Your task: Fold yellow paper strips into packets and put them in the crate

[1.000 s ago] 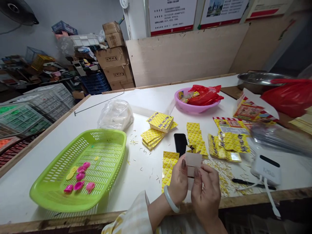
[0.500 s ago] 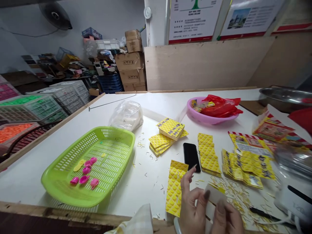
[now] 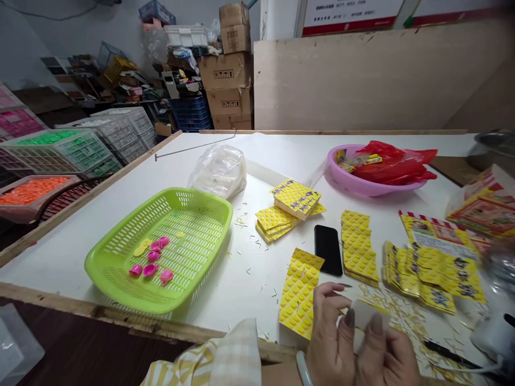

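Observation:
At the table's front edge, my left hand (image 3: 332, 332) and my right hand (image 3: 388, 354) come together around a small card (image 3: 367, 316). Its pale back faces me, with a thin yellow edge along the top. Both thumbs press on the card, and the left index finger sticks out. Just left of my hands lies a yellow patterned card strip (image 3: 300, 292). A black phone (image 3: 328, 249) rests beyond them. Narrow yellow and white paper scraps (image 3: 396, 316) are strewn to the right.
A green basket (image 3: 120, 292) with pink and yellow plastic pieces stands left. Stacks of yellow cards (image 3: 298, 198) lie mid-table, and more yellow cards (image 3: 432, 271) lie right. A pink basin (image 3: 362, 185) holds a red bag (image 3: 396, 163). A black pen-like tool (image 3: 446, 351) lies front right.
The view has tilted down and turned a little left. My hands still hold the card; the gap seen earlier between its halves under my thumbs is now less visible.

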A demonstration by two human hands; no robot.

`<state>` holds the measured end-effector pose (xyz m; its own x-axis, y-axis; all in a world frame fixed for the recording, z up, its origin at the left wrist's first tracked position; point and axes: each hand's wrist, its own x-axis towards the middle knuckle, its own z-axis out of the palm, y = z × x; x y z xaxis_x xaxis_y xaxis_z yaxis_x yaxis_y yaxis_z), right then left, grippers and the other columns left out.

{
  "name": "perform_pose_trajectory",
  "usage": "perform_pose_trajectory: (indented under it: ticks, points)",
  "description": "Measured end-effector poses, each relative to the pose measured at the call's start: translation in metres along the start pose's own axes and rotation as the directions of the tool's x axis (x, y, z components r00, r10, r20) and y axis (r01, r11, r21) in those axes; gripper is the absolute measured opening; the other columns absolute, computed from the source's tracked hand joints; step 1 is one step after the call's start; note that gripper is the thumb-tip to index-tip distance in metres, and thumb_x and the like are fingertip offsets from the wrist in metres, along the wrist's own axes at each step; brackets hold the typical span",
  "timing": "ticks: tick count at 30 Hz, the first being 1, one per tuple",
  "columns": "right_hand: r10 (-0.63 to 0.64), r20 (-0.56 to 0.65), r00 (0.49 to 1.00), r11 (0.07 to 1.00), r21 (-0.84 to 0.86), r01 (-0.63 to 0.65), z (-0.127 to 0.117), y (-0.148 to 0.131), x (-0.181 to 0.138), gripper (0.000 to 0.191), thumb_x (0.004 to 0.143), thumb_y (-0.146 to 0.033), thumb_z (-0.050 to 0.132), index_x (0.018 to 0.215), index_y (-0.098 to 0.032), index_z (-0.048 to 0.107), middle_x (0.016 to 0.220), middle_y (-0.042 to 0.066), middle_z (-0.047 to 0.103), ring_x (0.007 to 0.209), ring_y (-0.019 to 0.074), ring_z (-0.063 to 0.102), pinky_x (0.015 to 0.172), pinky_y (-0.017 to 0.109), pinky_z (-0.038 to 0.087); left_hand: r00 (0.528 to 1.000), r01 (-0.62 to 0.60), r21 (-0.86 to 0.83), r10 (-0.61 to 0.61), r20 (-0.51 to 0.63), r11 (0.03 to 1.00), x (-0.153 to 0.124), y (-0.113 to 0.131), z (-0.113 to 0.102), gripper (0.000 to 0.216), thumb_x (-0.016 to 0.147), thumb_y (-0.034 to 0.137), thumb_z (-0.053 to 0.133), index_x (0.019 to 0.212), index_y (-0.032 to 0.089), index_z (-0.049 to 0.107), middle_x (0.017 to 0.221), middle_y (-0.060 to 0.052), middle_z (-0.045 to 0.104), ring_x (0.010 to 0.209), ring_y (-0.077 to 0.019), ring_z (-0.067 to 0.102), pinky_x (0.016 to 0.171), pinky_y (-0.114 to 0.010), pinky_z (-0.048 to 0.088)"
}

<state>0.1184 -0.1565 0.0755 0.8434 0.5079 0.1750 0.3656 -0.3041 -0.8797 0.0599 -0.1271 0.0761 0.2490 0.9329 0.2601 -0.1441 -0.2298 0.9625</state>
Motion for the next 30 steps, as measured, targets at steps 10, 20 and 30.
perform_pose_trajectory:
  ticks: [10, 20, 30]
  points:
    - [0.152, 0.421, 0.894, 0.895, 0.326, -0.306, 0.036, 0.018, 0.043, 0.044, 0.071, -0.062, 0.063, 0.072, -0.019, 0.054, 0.055, -0.003, 0.054, 0.048, 0.0126, 0.047, 0.043, 0.023, 0.039, 0.689, -0.485, 0.464, -0.003, 0.725, 0.741, 0.114, -0.049, -0.11, 0.044, 0.084, 0.043, 0.061, 0.119, 0.018, 0.054, 0.122, -0.012, 0.058, 0.112, -0.0251, 0.052, 0.098, -0.041, 0.041]
    - [-0.164, 0.333, 0.929, 0.974, -0.097, 0.207, 0.057, 0.035, 0.061, 0.044, 0.087, -0.057, 0.043, 0.063, -0.021, 0.046, 0.048, -0.006, 0.037, 0.045, 0.0103, 0.035, 0.047, 0.023, 0.028, 0.767, -0.485, 0.681, -0.107, 0.632, 0.548, 0.114, -0.097, -0.091, 0.027, 0.085, 0.043, 0.059, 0.088, 0.018, 0.069, 0.094, -0.006, 0.063, 0.093, -0.0198, 0.052, 0.081, -0.032, 0.041]
    - [-0.498, 0.528, 0.687, 0.504, -0.469, 0.725, 0.075, 0.048, 0.082, 0.054, 0.097, -0.048, 0.021, 0.074, -0.015, 0.056, 0.047, -0.001, 0.043, 0.039, 0.0082, 0.031, 0.045, 0.021, 0.014, 0.769, -0.483, 0.66, -0.081, 0.634, 0.575, 0.104, -0.105, -0.087, 0.023, 0.089, 0.035, 0.055, 0.086, 0.017, 0.069, 0.092, -0.005, 0.064, 0.085, -0.0178, 0.054, 0.076, -0.03, 0.042]
